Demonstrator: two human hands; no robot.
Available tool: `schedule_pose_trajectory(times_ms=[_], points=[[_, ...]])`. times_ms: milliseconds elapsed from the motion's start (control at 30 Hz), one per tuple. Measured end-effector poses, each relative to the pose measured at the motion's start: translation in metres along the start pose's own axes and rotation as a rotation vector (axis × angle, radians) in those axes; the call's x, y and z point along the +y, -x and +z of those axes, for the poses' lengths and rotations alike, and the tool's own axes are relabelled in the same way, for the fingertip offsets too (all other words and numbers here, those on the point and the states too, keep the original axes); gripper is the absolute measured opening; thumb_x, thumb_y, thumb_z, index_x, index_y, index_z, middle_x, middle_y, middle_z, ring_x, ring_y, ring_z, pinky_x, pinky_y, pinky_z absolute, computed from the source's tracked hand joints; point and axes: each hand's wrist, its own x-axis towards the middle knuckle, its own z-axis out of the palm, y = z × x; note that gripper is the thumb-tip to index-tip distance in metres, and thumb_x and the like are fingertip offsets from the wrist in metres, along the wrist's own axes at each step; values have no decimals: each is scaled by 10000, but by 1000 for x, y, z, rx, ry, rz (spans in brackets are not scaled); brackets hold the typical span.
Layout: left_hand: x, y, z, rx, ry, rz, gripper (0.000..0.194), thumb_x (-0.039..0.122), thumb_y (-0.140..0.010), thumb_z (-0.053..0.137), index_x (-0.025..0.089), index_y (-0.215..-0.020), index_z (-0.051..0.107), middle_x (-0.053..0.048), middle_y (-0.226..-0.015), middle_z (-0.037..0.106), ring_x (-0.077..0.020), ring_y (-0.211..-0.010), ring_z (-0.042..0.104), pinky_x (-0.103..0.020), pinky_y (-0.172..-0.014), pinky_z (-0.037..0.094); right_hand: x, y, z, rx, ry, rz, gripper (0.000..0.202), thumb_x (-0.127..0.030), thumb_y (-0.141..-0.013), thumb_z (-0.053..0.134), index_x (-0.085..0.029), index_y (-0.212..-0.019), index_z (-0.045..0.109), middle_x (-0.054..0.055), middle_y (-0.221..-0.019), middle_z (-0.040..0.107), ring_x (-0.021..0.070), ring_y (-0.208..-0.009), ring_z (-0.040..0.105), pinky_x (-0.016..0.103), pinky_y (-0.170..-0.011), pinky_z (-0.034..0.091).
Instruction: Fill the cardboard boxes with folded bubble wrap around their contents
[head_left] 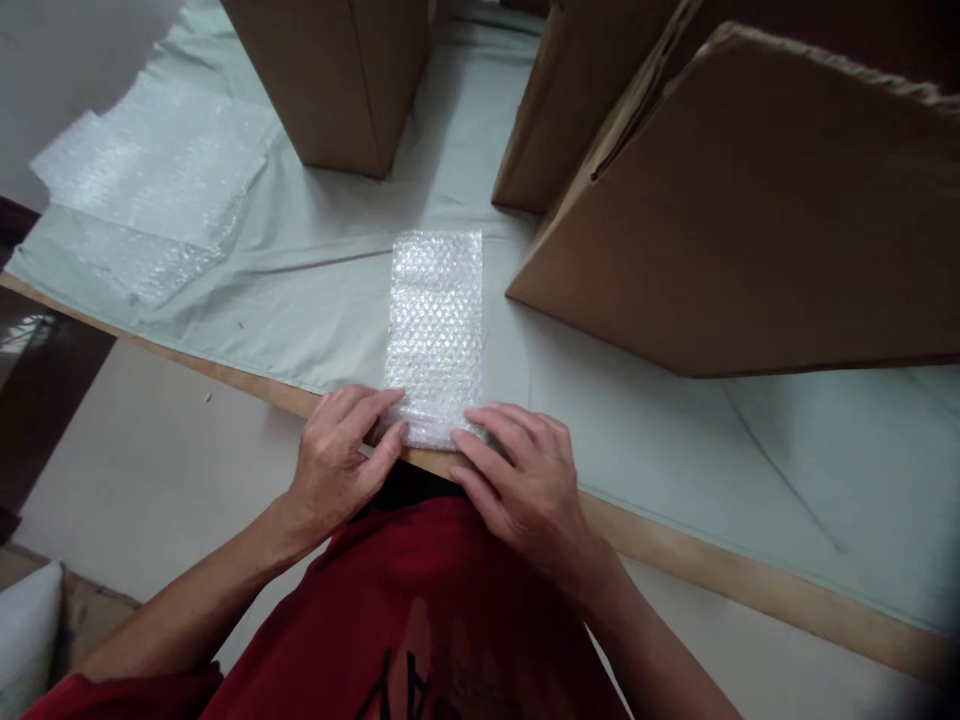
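Note:
A narrow strip of clear bubble wrap (pixel 436 310) lies on the pale green cloth, its near end folded over at the table's front edge. My left hand (pixel 341 445) has its thumb and fingertips on the left corner of that folded end. At the right corner, my right hand (pixel 521 470) presses with its fingertips, the thumb lower down by the wooden edge. Both hands pinch the fold between thumb and fingers.
Several bubble wrap sheets (pixel 165 180) are piled at the far left. A tall cardboard box (pixel 330 80) stands at the back, and a large cardboard box (pixel 735 220) fills the right. The wooden table edge (pixel 675 560) runs slantwise in front.

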Motion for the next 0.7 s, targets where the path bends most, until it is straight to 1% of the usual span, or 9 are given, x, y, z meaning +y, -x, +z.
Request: schedule_pose_trajectory(times_ms=[67, 133, 233, 300, 367, 433, 500, 600, 700], points=[[0, 2, -1, 27, 20, -23, 252, 175, -958, 651, 188, -1208, 675, -101, -1115, 667, -202, -930, 672, -335, -739, 571, 1, -4, 1, -23, -9, -12, 194, -177, -997, 607, -246, -1151, 702, 57, -1207, 761, 248, -1178, 651, 422, -975, 466], [1, 6, -4, 32, 54, 33, 260, 199, -945, 678, 196, -1205, 671, -132, -1236, 642, -250, -1066, 660, -387, -829, 585, 2, -10, 0, -20, -74, 5, 173, -164, -1014, 581, -222, -1123, 703, 43, -1108, 783, 217, -1076, 675, 396, -947, 461], [2, 9, -9, -14, 100, 159, 232, 171, -939, 688, 210, -1167, 663, -93, -1108, 713, -277, -1107, 657, -469, -955, 541, 1, -15, -6, -69, -204, 36, 149, -187, -1031, 566, -192, -1095, 701, 29, -973, 783, 186, -910, 675, 368, -878, 462], [2, 8, -11, -36, 126, 158, 224, 120, -946, 664, 213, -1150, 659, -59, -988, 738, -256, -1048, 679, -450, -938, 533, 1, -15, -9, -112, -249, 75, 163, -200, -1042, 550, -194, -1101, 701, 19, -941, 781, 177, -856, 667, 357, -842, 464], [1, 4, -8, -35, 129, 128, 211, 111, -953, 653, 207, -1141, 661, -45, -929, 740, -235, -969, 686, -416, -881, 537, 1, -14, -10, -104, -222, 126, 184, -222, -1053, 534, -201, -1126, 701, 28, -974, 782, 182, -866, 668, 356, -828, 470], [-1, -2, -4, -18, 85, 113, 182, 151, -962, 661, 201, -1136, 669, -42, -910, 736, -221, -896, 675, -397, -833, 538, 1, -12, -10, -45, -135, 159, 203, -266, -1058, 534, -198, -1158, 697, 61, -1042, 771, 204, -915, 668, 368, -829, 476], [-3, -9, 1, 0, 12, 86, 165, 200, -973, 661, 194, -1136, 679, -55, -949, 730, -218, -882, 664, -393, -819, 541, 2, -10, -8, 2, -53, 139, 228, -317, -1043, 568, -189, -1191, 686, 103, -1135, 746, 236, -996, 661, 392, -864, 481], [-5, -15, 5, 20, -23, 55, 193, 244, -982, 656, 177, -1160, 688, -102, -1067, 704, -238, -970, 660, -413, -863, 558, 3, -10, -5, -43, 19, 43, 266, -303, -998, 641, -174, -1228, 669, 138, -1236, 713, 279, -1123, 632, 432, -952, 461], [-4, -13, 2, 27, 58, 110, 305, 278, -953, 702, 181, -1238, 654, -143, -1212, 663, -280, -1117, 643, -458, -943, 556, 4, -11, -4, -80, 9, 15, 223, -229, -998, 629, -180, -1212, 670, 104, -1176, 746, 273, -1130, 630, 425, -956, 443]])
